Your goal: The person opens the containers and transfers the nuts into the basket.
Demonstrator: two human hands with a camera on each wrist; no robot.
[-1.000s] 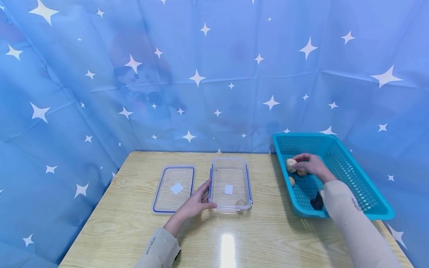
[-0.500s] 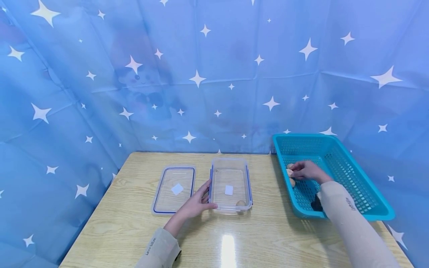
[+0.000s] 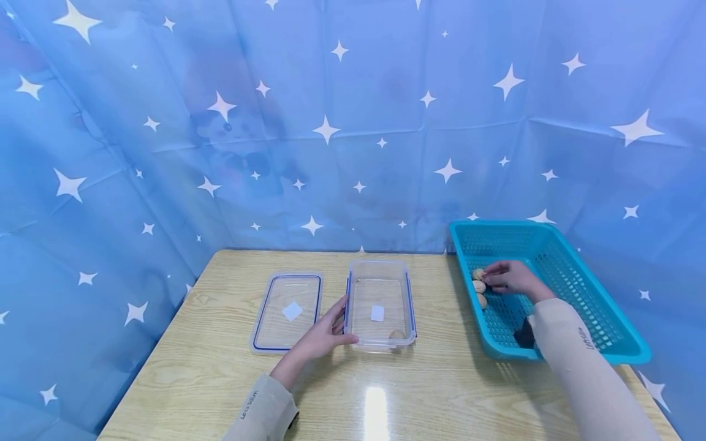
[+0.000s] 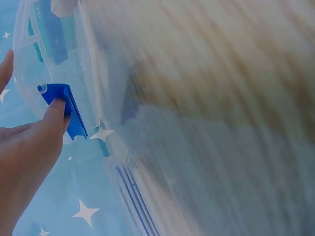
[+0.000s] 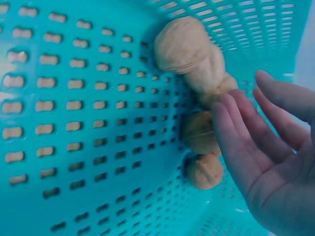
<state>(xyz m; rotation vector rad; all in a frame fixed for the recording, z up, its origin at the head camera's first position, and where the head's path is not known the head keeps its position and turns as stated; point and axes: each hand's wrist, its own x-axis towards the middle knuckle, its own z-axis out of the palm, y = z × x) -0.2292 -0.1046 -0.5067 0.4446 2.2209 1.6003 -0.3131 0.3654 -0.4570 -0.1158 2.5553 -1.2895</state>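
In the head view, my left hand (image 3: 320, 335) rests against a clear plastic food container (image 3: 380, 288), its fingers along the left side and the thumb at the front corner. The left wrist view shows a fingertip pressing a blue side clasp (image 4: 66, 110). One walnut (image 3: 396, 335) lies inside the container, near its front right corner. Over the turquoise basket (image 3: 598, 291), my right hand (image 3: 513, 278) holds nothing, its thumb apart from the fingers. In the right wrist view its fingertips are at a row of several walnuts (image 5: 182, 44) along the basket wall; contact is unclear.
A clear lid (image 3: 287, 300) with a blue seal and white label lies left of the container. The wooden table (image 3: 430, 392) ends at a blue star-patterned curtain (image 3: 375, 171). Part of the basket hangs past the table's right edge.
My right hand has let go of a walnut, which now lies against the basket's left wall with the others. The hand has drawn slightly right. My left hand has stayed put.
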